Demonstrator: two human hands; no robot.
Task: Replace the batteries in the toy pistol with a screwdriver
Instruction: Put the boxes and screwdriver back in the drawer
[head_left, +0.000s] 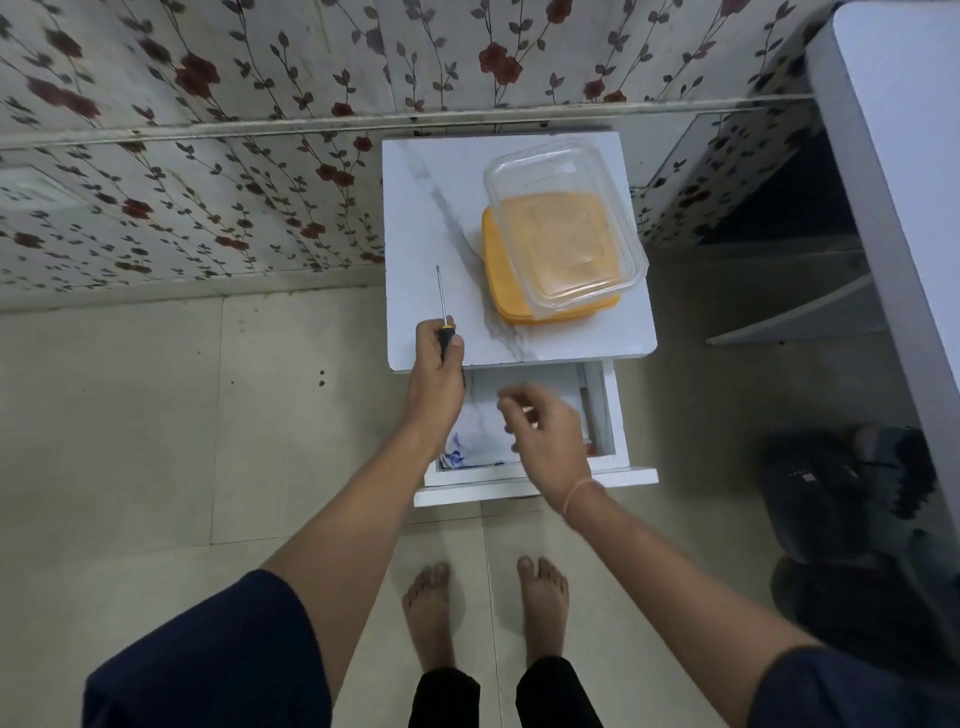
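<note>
The left hand (439, 358) grips the screwdriver (445, 335) by its fat black handle, the best place to hold. It looks light and stiff. The right hand (545, 431), just beside it, hangs loose over the drawer (602, 410), holding nothing.

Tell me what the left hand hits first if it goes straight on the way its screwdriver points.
Likely the flowered wall. The left hand, gripping the screwdriver, points along the bare strip of the table top, left of the clear container; depth is unclear.
</note>
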